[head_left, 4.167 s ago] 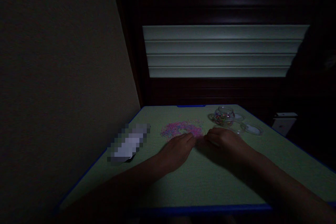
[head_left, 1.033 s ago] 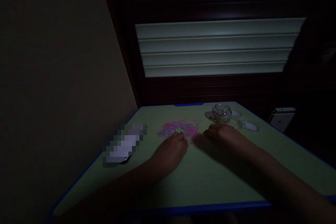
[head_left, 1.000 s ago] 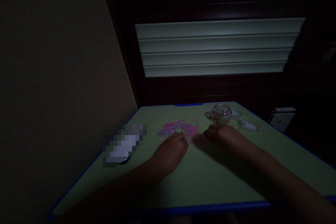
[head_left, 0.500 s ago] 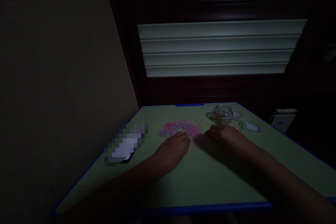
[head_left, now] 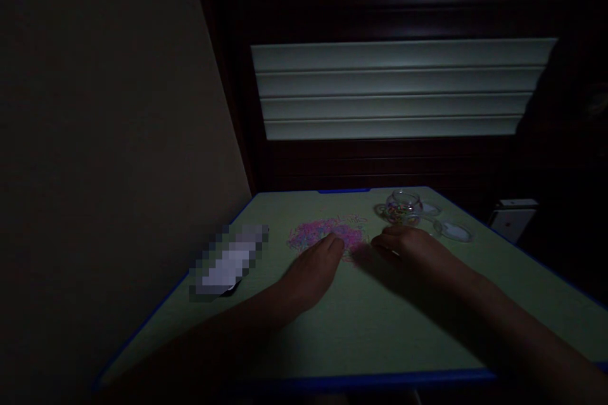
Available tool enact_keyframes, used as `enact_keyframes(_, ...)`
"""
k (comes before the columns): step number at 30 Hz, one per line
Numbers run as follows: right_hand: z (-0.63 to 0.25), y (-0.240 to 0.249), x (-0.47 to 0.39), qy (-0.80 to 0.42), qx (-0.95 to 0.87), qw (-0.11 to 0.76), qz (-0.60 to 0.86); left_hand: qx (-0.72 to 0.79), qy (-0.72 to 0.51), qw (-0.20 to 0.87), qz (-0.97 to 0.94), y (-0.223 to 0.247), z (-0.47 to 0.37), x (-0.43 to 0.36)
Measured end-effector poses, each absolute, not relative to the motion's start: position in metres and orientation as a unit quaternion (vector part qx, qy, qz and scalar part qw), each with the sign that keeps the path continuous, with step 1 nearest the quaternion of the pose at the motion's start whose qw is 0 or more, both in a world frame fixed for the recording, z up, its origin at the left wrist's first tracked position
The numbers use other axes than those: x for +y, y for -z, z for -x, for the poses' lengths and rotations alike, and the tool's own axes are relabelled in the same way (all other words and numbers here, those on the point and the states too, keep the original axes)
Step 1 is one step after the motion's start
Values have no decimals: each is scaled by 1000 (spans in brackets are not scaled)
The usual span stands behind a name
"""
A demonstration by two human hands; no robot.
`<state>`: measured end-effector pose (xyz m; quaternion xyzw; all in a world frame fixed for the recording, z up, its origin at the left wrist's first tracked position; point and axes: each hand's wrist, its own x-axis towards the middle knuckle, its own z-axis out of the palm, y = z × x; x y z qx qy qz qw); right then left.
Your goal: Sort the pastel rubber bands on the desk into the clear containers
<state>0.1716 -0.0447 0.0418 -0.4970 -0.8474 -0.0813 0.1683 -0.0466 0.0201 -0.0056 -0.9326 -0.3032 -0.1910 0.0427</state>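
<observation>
Table [head_left: 370,335]: pile [head_left: 313,232] lay near the middle, toward the far half. Blurred item [head_left: 232,259] lay left of the pile, by the left edge. Jar [head_left: 403,209] stood right of and behind the pile, with small pieces [head_left: 399,213] in it. One lid [head_left: 453,231] lay right of the jar. Left hand [head_left: 313,272] was at the pile's near side; right hand [head_left: 411,247] was right of the pile, before the jar. Wall [head_left: 118,107] rose left of the table, slatted panel [head_left: 394,88] behind.
</observation>
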Motion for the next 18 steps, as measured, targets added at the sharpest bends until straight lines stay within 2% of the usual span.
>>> enact_keyframes(11, -164, -41, -48, 104, -859, 236, 442, -253, 257, 40, 932, -2, 43, 14)
enact_keyframes(18, -159, -40, -51, 120, -868, 221, 428, -245, 251, 24, 936, -2, 43, 14)
